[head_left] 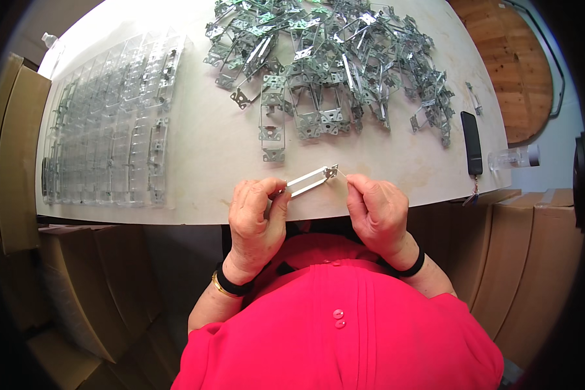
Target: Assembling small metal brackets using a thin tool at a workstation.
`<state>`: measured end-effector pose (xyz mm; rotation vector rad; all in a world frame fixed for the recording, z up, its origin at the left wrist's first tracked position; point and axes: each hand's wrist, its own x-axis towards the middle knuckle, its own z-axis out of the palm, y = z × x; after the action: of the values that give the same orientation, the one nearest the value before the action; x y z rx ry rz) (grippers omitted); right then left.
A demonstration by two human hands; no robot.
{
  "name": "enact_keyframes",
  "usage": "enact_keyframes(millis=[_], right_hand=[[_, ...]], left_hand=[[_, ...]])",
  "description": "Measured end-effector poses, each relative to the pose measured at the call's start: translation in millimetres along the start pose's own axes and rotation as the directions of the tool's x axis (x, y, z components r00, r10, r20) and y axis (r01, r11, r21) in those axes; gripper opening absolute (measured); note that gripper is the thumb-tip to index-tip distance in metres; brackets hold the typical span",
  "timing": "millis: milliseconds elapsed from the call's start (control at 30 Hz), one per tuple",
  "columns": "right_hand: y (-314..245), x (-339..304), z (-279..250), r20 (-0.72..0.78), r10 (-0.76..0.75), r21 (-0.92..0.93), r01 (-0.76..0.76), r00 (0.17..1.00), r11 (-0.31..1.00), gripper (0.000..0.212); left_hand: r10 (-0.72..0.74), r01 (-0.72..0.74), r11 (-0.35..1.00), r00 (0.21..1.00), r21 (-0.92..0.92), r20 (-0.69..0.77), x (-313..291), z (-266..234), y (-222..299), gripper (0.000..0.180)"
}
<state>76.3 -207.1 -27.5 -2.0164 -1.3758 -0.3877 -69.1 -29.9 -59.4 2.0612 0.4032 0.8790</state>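
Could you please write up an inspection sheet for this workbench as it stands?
Surface: pale table, bare in the middle strip.
Job's things: one metal bracket held at the near edge; a big bracket pile at the far side; clear trays of brackets on the left.
Clutter: black phone and clear bottle at the right edge.
Grippers: left hand pinches the bracket's left end; right hand pinches at its right end.
Cables: nothing seen.
Surroundings: cardboard boxes on both sides, a round wooden top far right.
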Motion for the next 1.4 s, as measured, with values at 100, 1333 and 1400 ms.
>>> enact_keyframes(millis=[100, 1333, 1400], right_hand=[[0.7, 1.2, -0.6, 0.037, 0.022, -0.035, -0.021, 0.999, 0.999, 0.029], [-0.5, 0.7, 6.4, -0.010, 0.042, 0.001, -0.042, 0.999, 0.999, 0.027], [-1.2, -1.0, 5.3, -0.007, 0.050, 0.012, -0.050, 0.999, 0.999, 0.027]], left_hand=[[-0.010, 0.010, 1.000, 1.000, 0.001, -0.001, 0.9, 0.0, 0.9, 0.030], [-0.017, 0.017, 1.000, 1.000, -0.013, -0.011, -0.7, 1.6, -1.9, 0.029], [-0.021, 0.021, 1.000, 1.000, -0.015, -0.012, -1.3, 1.6, -2.1, 0.029]])
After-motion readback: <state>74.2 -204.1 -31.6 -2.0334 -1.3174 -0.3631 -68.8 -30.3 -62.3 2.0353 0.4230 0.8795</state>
